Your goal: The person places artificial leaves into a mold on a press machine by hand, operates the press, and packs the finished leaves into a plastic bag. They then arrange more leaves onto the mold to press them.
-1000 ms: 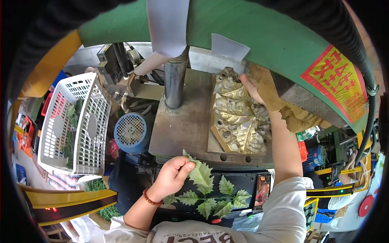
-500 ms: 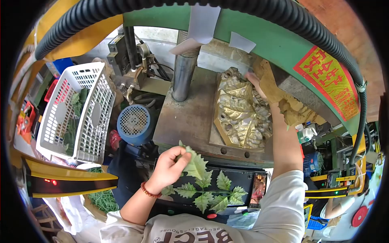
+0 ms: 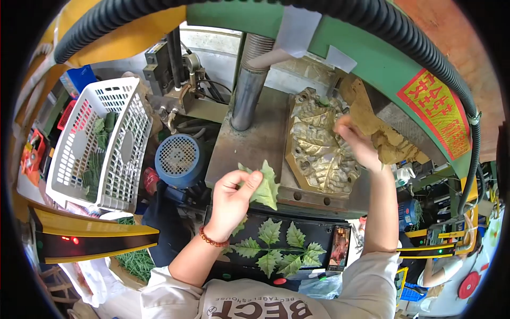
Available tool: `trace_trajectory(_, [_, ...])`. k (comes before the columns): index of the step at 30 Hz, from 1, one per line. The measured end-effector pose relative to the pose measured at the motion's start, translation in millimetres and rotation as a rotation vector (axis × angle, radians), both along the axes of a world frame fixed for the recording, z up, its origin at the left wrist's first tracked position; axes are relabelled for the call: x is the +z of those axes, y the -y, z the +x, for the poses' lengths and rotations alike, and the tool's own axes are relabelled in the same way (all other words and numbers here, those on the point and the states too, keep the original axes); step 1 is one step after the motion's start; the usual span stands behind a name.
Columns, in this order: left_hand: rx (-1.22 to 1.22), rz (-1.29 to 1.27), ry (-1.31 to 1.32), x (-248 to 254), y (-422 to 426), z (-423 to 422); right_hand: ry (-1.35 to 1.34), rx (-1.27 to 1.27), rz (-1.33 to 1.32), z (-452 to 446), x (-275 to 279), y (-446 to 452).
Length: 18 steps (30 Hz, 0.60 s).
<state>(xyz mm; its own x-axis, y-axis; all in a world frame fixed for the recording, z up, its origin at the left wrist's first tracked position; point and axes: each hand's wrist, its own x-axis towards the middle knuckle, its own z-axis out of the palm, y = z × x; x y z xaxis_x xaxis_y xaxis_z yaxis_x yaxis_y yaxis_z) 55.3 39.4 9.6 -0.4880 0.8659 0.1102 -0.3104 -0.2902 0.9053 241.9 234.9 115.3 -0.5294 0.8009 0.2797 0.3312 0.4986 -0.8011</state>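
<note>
My left hand (image 3: 232, 198) pinches a green fabric leaf (image 3: 266, 187) with jagged edges, held above the front edge of the press bed. My right hand (image 3: 358, 142) hovers over the right side of a brass-coloured, leaf-patterned mould (image 3: 321, 146). Its fingers stretch toward the back left, slightly blurred, and I see nothing in them. Something dark green (image 3: 323, 101) shows at the mould's back end. Several more leaves on a stem, a leaf spray (image 3: 270, 232), lie on the black surface (image 3: 223, 266) in front of me.
A white basket (image 3: 127, 127) with green leaves stands at the left, near a blue motor (image 3: 178, 159). A steel column (image 3: 247, 101) rises from the press bed (image 3: 218, 154). A phone (image 3: 339, 249) lies at the right of the black surface. Yellow-black sensor bars (image 3: 95, 234) flank me.
My right hand has drawn back from the mould's far edge to above its right side. My left hand has lifted forward with the leaf, away from the spray. The view has shifted slightly.
</note>
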Motion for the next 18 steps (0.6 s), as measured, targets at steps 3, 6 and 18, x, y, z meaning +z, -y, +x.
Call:
trace_trajectory(3, [-0.028, -0.055, -0.027, -5, 9, -4, 0.499, -0.197, 0.657, -8, -21, -45])
trace_trajectory(6, [-0.131, -0.076, -0.029, -4, 15, -5, 0.525, -0.173, 0.508, -7, -6, -52])
trace_trajectory(18, [-0.103, -0.154, 0.056, -11, 24, -15, 0.601, -0.071, -0.066, -26, -10, -80])
